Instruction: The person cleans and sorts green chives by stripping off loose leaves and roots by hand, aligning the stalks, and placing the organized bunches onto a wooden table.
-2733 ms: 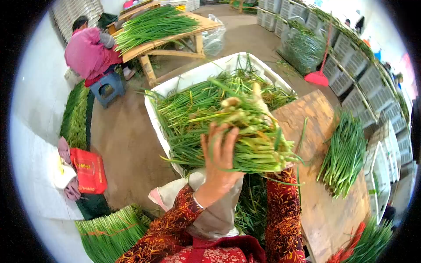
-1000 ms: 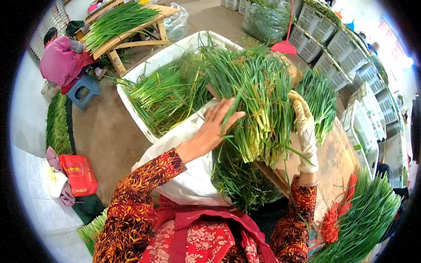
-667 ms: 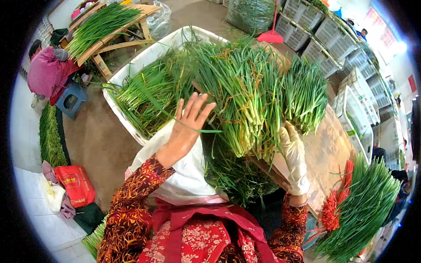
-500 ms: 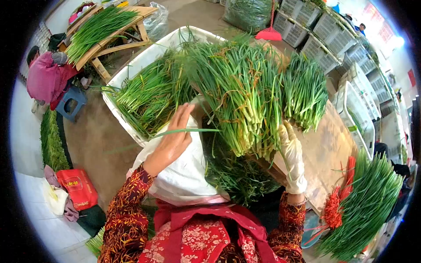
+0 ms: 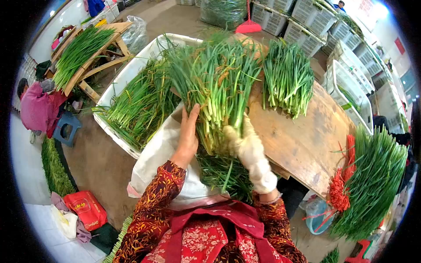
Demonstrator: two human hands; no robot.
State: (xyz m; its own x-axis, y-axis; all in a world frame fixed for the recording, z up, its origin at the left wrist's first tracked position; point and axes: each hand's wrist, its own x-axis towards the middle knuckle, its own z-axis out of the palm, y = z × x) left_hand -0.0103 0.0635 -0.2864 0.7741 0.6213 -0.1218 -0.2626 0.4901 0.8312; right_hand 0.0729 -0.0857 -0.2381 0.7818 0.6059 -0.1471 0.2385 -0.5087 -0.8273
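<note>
A large loose heap of garlic chives (image 5: 215, 87), pale stem ends toward me, lies on the near-left part of a wooden board. My bare left hand (image 5: 188, 136) rests along the left side of the stems, its fingers stretched out. At the lower right of the heap, my right hand (image 5: 247, 147), in a pale glove, closes around stem ends; its fingers are slightly blurred. A smaller, tidier pile of chives (image 5: 289, 79) sits to the right on the wooden board (image 5: 302, 136). One loose green blade (image 5: 228, 173) hangs below the right hand.
A white crate (image 5: 127, 147) of chives stands to the left, with white cloth (image 5: 153, 149) near my lap. Red ties (image 5: 340, 190) hang at the board's right edge beside more chives (image 5: 372, 184). Another person (image 5: 41, 107) sits at far left. Stacked crates (image 5: 307, 39) stand behind.
My left hand has come to the heap's left side; the blade that lay across it is gone from there. My right hand has moved inward onto the stems. The view has shifted right.
</note>
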